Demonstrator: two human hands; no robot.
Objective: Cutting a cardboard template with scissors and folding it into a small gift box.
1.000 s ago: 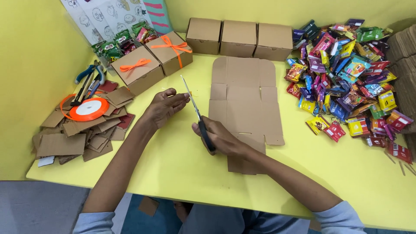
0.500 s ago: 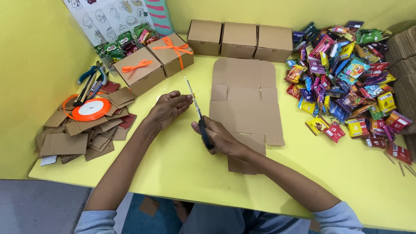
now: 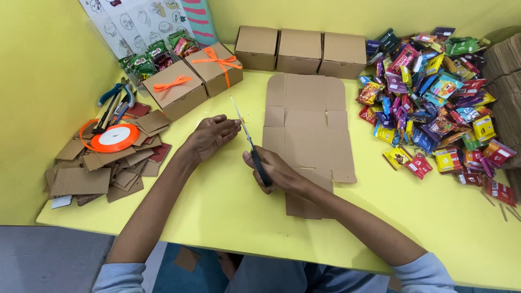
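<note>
Scissors (image 3: 251, 144) hardly shifted, blades seemingly closed

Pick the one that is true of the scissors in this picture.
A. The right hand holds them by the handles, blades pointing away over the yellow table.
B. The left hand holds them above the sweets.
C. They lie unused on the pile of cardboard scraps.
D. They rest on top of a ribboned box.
A: the right hand grips the dark handles of the scissors, blades pointing away beside the flat cardboard sheet, with the left hand alongside.

The right hand (image 3: 274, 169) holds scissors (image 3: 251, 144) blades-up on the yellow desk (image 3: 217, 201), the left hand (image 3: 213, 135) just beside them, flat cardboard (image 3: 306, 130) alongside.
</note>
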